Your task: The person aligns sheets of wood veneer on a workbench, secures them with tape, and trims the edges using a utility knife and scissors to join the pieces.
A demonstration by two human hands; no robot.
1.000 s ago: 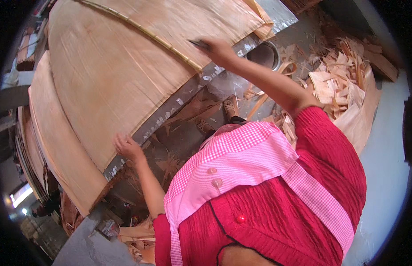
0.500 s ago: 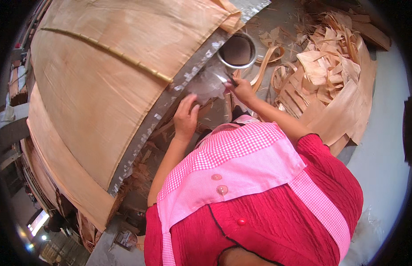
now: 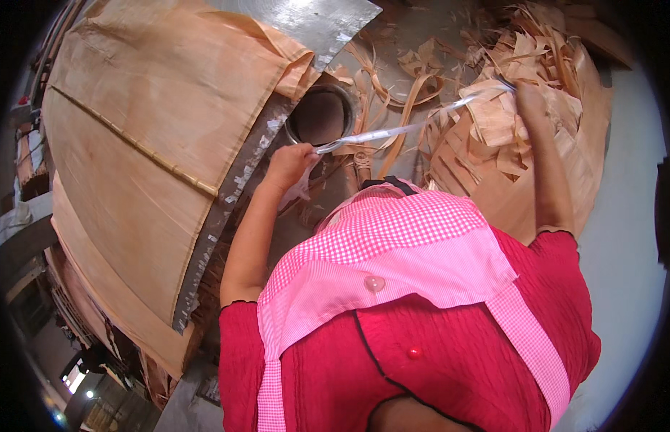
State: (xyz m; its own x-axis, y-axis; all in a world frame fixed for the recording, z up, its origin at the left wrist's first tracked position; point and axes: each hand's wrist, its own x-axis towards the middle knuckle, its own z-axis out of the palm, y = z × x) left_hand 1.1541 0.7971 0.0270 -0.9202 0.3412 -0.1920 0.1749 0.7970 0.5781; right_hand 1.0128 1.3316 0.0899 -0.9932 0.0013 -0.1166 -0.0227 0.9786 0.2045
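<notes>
- Hiding much of the lower frame, the person's red top with its pink checked collar (image 3: 421, 288) covers the ground below the arms, and the dark fisheye rim cuts off every corner.
- The long thin pale strip (image 3: 400, 131) is blurred along its length; whether it is tape, veneer or plastic cannot be told, and its far end is lost behind the right hand (image 3: 528, 97).
- The round dark metal pot (image 3: 322, 115) is partly covered by the left hand (image 3: 290, 164) and by the corner of the wide tan veneer sheet (image 3: 155, 122), so only its rim and shadowed inside show.
- The left hand is raised in front of the chest with the elbow bent, fingers closed around the near end of the strip just beside the pot's rim; a crumpled pale end hangs below the fist.
- The right arm reaches up and out, nearly straight; its hand appears closed on the strip's far end above the heap of curled veneer offcuts (image 3: 508, 144), though the fingers are hard to make out.
- The strip is stretched taut between the 2 hands, its long axis running from lower left to upper right, rising gently toward the right hand, passing over the pot's edge and loose scraps.
- A grey metal edge (image 3: 227, 216) runs along the veneer sheet's lower side.
</notes>
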